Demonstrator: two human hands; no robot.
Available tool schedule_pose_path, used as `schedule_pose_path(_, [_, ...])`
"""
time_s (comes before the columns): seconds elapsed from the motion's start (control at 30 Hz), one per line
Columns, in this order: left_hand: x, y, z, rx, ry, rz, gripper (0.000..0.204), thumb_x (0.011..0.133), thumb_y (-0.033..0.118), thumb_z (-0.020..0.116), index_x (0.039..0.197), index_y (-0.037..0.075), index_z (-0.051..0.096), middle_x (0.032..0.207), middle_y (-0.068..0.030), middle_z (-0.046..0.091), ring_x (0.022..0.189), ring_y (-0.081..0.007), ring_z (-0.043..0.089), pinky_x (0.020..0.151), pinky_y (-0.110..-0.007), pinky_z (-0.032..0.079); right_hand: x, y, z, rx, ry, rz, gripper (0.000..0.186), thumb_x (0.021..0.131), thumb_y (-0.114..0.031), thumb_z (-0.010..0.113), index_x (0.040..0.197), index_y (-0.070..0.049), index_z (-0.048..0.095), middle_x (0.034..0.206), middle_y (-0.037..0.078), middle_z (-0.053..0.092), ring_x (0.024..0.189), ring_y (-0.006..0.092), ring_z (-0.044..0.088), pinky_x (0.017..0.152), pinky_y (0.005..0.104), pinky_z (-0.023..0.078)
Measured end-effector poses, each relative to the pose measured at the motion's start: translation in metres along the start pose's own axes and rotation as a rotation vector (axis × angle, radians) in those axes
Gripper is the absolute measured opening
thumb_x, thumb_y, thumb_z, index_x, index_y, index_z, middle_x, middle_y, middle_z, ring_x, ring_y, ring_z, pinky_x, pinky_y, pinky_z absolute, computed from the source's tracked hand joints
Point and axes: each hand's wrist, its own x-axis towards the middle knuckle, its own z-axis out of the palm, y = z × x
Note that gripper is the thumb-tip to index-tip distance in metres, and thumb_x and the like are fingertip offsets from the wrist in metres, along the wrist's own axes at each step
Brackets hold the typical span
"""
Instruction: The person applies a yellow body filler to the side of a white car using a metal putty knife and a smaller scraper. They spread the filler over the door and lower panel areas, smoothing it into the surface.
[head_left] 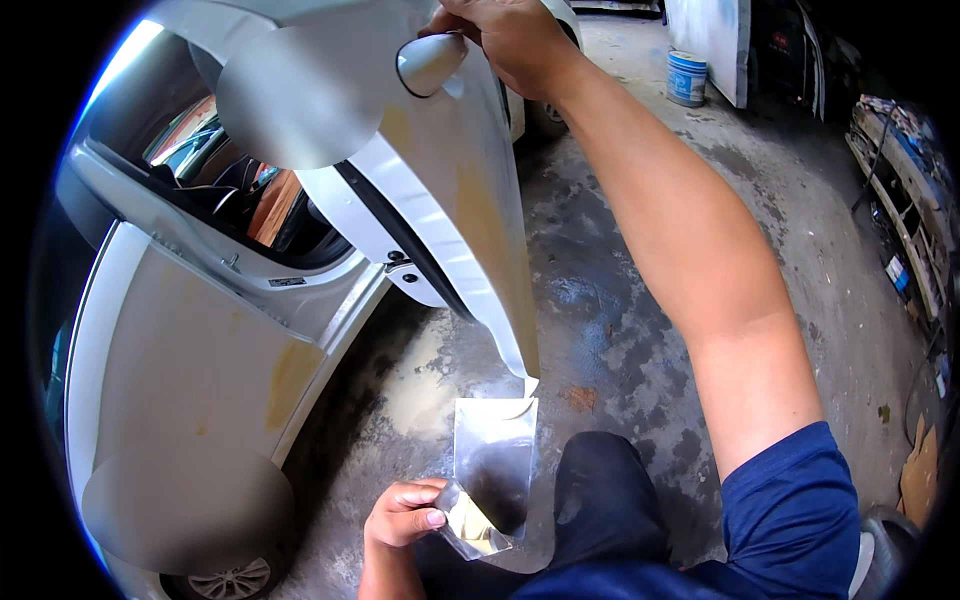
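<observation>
At the top of the view, my right hand [510, 40] is closed at the oval handle recess [432, 65] of an open car door [490, 210]; its fingers partly hide the handle. Tan filler patches mark the door's grey skin. Low in the middle, my left hand [405, 515] pinches a small metal spreader [462, 540] with cream-yellow putty [473, 522] on its face. Behind the spreader, a larger shiny rectangular plate [495, 430] stands below the door's lower corner. Whether my left hand also grips that plate is hidden.
The car's other grey door panel [220, 350] lies left, above a wheel [230, 582]. A blue-and-white bucket [687, 80] stands on the stained concrete floor [600, 300]. Cluttered shelving [905, 210] lines the right side, with torn cardboard [918, 475] below.
</observation>
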Motion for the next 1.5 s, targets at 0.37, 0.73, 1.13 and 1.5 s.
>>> schedule_pose_path(0.37, [0.115,-0.054,0.099,-0.249,-0.104,-0.35,0.039,0.091,0.002,0.057,0.127,-0.013,0.051,0.127,-0.0196,0.056,0.118,-0.0264,0.054,0.102,-0.038,0.039,-0.316,-0.048,-0.15,0.064,0.571,0.378,0.014,0.092,-0.018,0.061,0.095,-0.006,0.055,0.083,0.003,0.06,0.075,0.011,0.059,0.071,0.0248,0.049])
schedule_pose_path(0.73, [0.206,-0.134,0.167,-0.362,-0.103,-0.58,0.041,0.092,0.002,0.055,0.131,-0.009,0.047,0.124,-0.0194,0.059,0.112,-0.0277,0.06,0.098,-0.041,0.047,-0.533,-0.086,-0.121,0.94,0.704,0.529,0.071,0.089,-0.048,0.06,0.136,0.001,0.041,0.132,0.018,0.054,0.12,0.0244,0.054,0.103,0.0409,0.04])
schedule_pose_path(1.13, [0.294,-0.143,0.213,-0.572,-0.101,-0.688,0.046,0.092,0.011,0.059,0.135,-0.002,0.045,0.126,-0.0133,0.058,0.119,-0.0247,0.054,0.103,-0.041,0.042,-0.425,-0.12,-0.183,0.717,0.968,0.498,0.079,0.077,-0.03,0.066,0.144,-0.007,0.032,0.129,0.018,0.051,0.111,0.033,0.059,0.088,0.0478,0.052])
schedule_pose_path(1.5, [0.224,-0.136,0.129,0.049,0.075,-0.519,0.022,0.093,0.005,0.054,0.11,-0.008,0.06,0.105,-0.0142,0.064,0.099,-0.0219,0.059,0.09,-0.035,0.045,-0.444,0.03,-0.262,0.351,0.415,1.134,0.061,0.085,-0.023,0.055,0.142,-0.005,0.04,0.125,0.008,0.055,0.11,0.018,0.054,0.086,0.032,0.047])
